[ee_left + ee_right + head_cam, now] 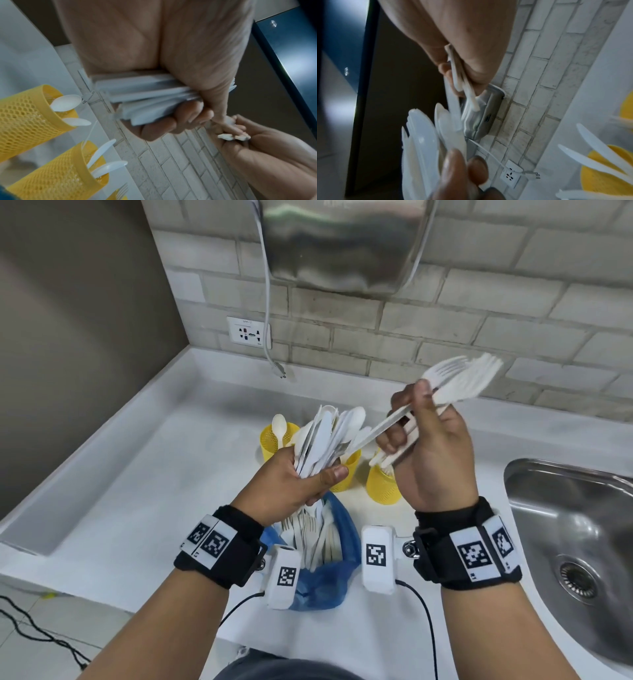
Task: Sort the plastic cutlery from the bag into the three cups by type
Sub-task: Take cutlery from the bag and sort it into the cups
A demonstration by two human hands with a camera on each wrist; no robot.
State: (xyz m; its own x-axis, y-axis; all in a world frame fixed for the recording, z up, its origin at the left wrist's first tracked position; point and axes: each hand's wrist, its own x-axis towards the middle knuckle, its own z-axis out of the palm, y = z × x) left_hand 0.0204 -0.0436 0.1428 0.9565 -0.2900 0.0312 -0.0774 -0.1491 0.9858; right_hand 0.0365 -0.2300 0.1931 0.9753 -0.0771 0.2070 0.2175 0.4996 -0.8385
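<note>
Hands [356, 460] (gripping cutlery [325, 436]) above white counter [144, 474], brick wall [479, 313].

L hand [291, 481] grips a fanned bundle of white cutlery [325, 436] above the blue bag [329, 577], more forks inside it. R hand [428, 446] holds several forks [459, 378], tines up-right. Three yellow mesh cups [383, 484] on white surface [144, 491]; left one has a spoon [279, 426]. Steel sink [565, 525] at right.
</note>
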